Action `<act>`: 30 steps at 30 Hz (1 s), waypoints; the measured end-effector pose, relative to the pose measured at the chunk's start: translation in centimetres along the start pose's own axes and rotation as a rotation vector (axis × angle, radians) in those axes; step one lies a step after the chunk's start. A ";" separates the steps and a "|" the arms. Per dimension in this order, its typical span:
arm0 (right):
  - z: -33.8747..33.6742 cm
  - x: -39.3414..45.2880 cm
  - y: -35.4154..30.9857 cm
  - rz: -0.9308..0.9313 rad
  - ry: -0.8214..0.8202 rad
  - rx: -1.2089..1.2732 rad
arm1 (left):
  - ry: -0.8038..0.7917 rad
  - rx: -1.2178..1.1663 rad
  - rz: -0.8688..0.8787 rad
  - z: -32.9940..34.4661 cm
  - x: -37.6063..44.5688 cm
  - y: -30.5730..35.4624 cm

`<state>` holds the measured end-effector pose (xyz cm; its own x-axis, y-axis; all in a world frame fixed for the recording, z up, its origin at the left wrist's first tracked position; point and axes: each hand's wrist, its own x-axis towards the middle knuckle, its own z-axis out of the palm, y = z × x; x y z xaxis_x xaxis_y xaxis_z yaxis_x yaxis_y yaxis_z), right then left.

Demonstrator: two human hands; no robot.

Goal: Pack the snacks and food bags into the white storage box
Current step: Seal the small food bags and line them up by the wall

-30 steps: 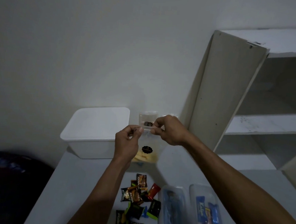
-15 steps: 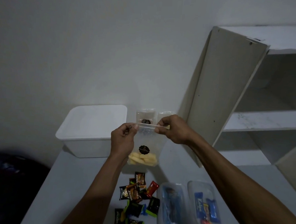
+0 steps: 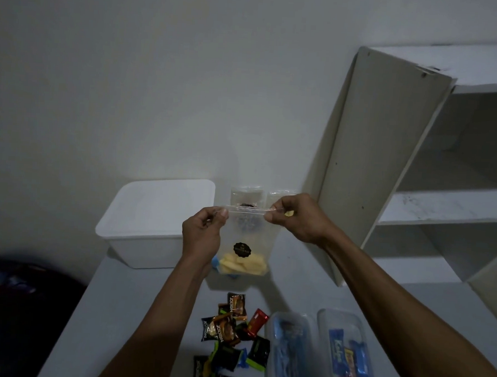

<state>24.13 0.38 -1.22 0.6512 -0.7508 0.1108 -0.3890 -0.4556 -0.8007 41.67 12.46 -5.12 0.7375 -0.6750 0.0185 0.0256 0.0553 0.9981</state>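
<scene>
Snack bag (image 3: 246,243) of yellow chips hangs above the table (image 3: 137,303); I pinch its top strip with my left hand (image 3: 201,237) and right hand (image 3: 299,217). White storage box (image 3: 153,221) sits lidded at nine o'clock of it

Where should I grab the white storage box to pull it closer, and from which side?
Grip the white storage box under the overhanging lip of its lid, fingers hooked at the near long edge, coming from the front. Its walls taper inward and look smooth, so the rim is probably the surest hold. The clear bag and both hands are in front of its right end.
</scene>
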 end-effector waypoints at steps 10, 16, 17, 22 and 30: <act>-0.2 -0.2 1.1 0.084 0.046 0.209 | -0.013 -0.002 -0.048 -0.1 -0.3 0.7; -0.9 -0.6 1.1 0.105 0.020 0.234 | -0.020 -0.012 -0.020 0.0 -0.8 1.0; -0.9 -0.8 0.8 0.100 -0.012 0.236 | -0.017 0.000 0.003 0.1 -0.9 1.0; -0.6 -0.5 -1.1 0.052 -0.101 0.137 | -0.088 0.071 0.090 0.9 -1.5 0.9; 0.9 -0.7 -1.8 0.056 -0.077 0.001 | 0.039 0.189 0.073 1.8 -2.2 0.5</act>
<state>24.95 2.14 -0.42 0.6767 -0.7360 0.0199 -0.4256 -0.4131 -0.8051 38.87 12.63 -4.56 0.7586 -0.6450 0.0922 -0.1527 -0.0384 0.9875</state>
